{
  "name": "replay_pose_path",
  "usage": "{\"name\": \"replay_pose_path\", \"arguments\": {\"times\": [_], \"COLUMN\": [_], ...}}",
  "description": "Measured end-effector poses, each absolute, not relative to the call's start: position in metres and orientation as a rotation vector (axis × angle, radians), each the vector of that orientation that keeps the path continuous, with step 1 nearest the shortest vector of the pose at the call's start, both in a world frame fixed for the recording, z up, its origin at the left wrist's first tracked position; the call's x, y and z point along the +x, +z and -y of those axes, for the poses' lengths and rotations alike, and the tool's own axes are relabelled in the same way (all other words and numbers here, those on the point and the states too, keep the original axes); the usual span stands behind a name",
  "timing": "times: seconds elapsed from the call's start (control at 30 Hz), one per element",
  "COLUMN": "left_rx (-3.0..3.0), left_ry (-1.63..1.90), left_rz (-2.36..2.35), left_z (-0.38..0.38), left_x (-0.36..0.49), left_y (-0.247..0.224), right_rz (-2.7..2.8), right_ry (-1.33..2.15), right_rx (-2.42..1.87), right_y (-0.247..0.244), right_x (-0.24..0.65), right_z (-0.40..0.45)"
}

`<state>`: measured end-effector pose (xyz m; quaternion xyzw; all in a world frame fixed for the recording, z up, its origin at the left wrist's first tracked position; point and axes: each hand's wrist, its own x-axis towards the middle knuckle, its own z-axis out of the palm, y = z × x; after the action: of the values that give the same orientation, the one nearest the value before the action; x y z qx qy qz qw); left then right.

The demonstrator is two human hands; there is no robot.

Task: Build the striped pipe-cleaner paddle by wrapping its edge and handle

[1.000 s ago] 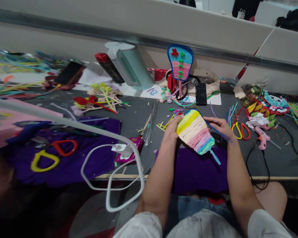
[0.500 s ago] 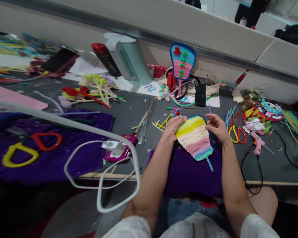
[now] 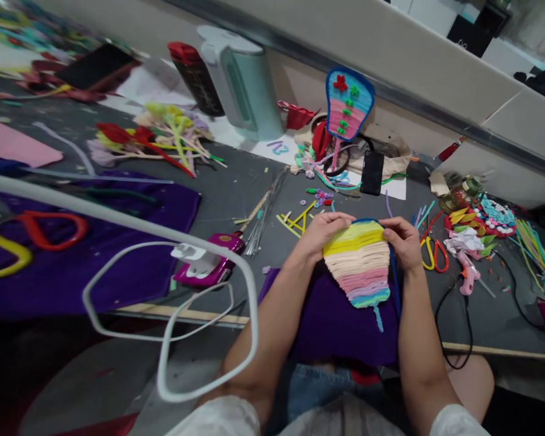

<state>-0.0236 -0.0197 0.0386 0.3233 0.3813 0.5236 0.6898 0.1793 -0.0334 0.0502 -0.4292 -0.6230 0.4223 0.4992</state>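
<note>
Striped fan, pinched by left hand and right hand, runs lengthwise, stem toward lap.

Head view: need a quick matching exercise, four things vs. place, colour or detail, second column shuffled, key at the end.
Things
1. striped panel
2. jug
3. glue gun
4. blue-rimmed panel

Descriptions
a. pale green
b. held between left hand and right hand
c. has a red flower near its top
d. pink, lying to the right of both hands

Pairs: 1-b, 2-a, 3-d, 4-c
</note>
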Motion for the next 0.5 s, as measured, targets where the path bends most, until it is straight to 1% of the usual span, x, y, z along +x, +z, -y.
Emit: {"name": "replay_pose_path", "arguments": {"times": [0.2,0.5], "left_rx": [0.732,0.741], "left_ry": [1.145,1.147], "left_rz": [-0.820,-0.801], "left_z": [0.021,0.023], "left_x": [-0.019,-0.020], "left_y": [0.039,0.040], "right_rz": [1.402,1.518], "right_ry": [0.874,0.792], "right_rx": [-1.071,-1.050], "right_y": [0.055,0.059], "right_x": [0.164,0.158], "right_z": [0.037,0.040]}}
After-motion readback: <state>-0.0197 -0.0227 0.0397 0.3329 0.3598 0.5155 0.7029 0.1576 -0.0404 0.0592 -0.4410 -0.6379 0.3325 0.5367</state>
